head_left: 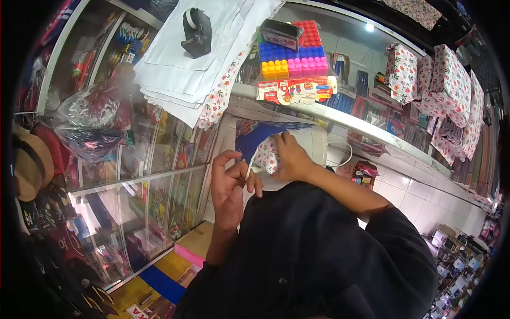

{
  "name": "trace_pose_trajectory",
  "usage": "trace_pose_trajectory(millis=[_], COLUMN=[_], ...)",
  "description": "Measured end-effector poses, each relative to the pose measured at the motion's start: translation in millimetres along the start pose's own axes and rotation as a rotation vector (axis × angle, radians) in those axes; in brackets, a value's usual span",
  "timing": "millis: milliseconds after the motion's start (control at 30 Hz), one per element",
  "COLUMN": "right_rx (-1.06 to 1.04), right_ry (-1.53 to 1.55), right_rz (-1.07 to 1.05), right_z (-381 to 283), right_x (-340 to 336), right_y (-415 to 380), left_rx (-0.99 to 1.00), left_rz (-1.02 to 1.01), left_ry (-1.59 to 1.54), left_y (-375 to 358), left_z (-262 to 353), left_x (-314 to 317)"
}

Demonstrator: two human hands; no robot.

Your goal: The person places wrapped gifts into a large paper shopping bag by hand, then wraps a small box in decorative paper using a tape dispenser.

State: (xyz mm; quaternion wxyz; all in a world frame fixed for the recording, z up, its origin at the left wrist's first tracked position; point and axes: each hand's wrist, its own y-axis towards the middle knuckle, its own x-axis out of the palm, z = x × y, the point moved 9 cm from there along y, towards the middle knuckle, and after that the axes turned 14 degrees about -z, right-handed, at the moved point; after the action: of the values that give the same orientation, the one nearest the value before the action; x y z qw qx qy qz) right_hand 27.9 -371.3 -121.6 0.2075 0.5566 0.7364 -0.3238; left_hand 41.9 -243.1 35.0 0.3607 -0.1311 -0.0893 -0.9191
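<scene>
A bag in white and blue hangs open in front of my body, with a white loop handle on its far side. Inside its mouth sits a package in floral paper, white with small red flowers. My right hand grips that package at its right side, fingers bent over the top. My left hand is at the bag's left edge, fingers curled around the near white handle. The lower part of the package is hidden by the bag.
On the glass counter lie a pack of colored building blocks, a stack of white sheets and a black tape dispenser. Several floral-wrapped parcels stand at the right. Glass display cases line the left side.
</scene>
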Motion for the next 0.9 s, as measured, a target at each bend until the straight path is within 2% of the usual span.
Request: trace_pose_trajectory(millis=[33, 100, 133, 167, 233, 300, 367, 400, 433, 500, 533, 567, 633, 667, 700, 767, 833, 900], right_rx=[-0.002, 0.135, 0.136, 0.134, 0.144, 0.124, 0.2, 0.299, 0.302, 0.381, 0.248, 0.247, 0.38, 0.48, 0.48, 0.443, 0.499, 0.601], right_ry=[0.0, -0.109, -0.152, -0.151, -0.012, 0.093, 0.191, 0.101, 0.104, 0.085, 0.11, 0.109, 0.528, 0.732, 0.733, 0.984, 1.086, 1.296], right_rz=[-0.003, -0.263, -0.219, -0.222, -0.39, -0.356, -0.326, -0.373, -0.371, -0.631, -0.638, -0.638, -0.699, -0.818, -0.818, -0.787, -0.846, -0.775], right_z=[2.7, 19.2, 28.6, 34.8, 46.0, 58.5, 65.3, 72.2, 72.5, 80.7, 73.7, 75.7, 69.5, 86.8, 85.0, 67.7, 76.7, 79.8], right_x=[0.3, 21.2, 27.8, 31.9, 46.8, 55.9, 59.8, 63.8, 63.2, 80.5, 77.2, 75.7, 71.5, 103.8, 99.2, 85.7, 107.7, 120.0], right_y=[0.9, 5.1, 5.9, 6.5, 10.8, 26.3, 42.6, 46.9, 52.9, 57.6, 65.3, 66.9, 57.5, 56.8, 50.4, 35.3, 32.3, 24.2], left_rx=[-0.009, -0.009, -0.007, -0.008, 0.013, -0.02, -0.052, -0.064, -0.077, -0.057, -0.036, -0.035, -0.052, -0.056, -0.056, -0.032, -0.029, -0.029], left_rz=[-0.001, 0.002, 0.003, 0.006, -0.037, -0.054, -0.074, -0.096, -0.117, -0.115, -0.109, -0.109, -0.045, 0.003, 0.003, 0.033, 0.049, 0.077], left_ry=[-0.002, -0.012, -0.022, -0.021, -0.058, -0.05, -0.043, -0.033, -0.023, -0.01, 0.003, 0.004, 0.046, 0.061, 0.061, 0.051, 0.054, 0.059], left_y=[-0.8, -1.4, -1.9, -3.1, -3.4, -3.6, -3.4, -3.5, -3.8, -0.8, 0.9, 2.2, 3.5, 2.7, 2.2, 0.0, -0.7, -0.6], left_z=[0.7, 3.8, 4.6, 4.4, 4.4, -0.2, -4.3, -5.2, -6.1, -4.6, -2.5, -3.7, -6.3, -3.6, -3.8, -3.9, -7.2, -9.8], left_x=[1.4, 1.6, 1.5, 1.1, 5.0, 9.3, 14.1, 17.5, 20.7, 22.0, 21.5, 18.4, 4.3, 0.8, -1.6, -13.5, -19.2, -22.0])
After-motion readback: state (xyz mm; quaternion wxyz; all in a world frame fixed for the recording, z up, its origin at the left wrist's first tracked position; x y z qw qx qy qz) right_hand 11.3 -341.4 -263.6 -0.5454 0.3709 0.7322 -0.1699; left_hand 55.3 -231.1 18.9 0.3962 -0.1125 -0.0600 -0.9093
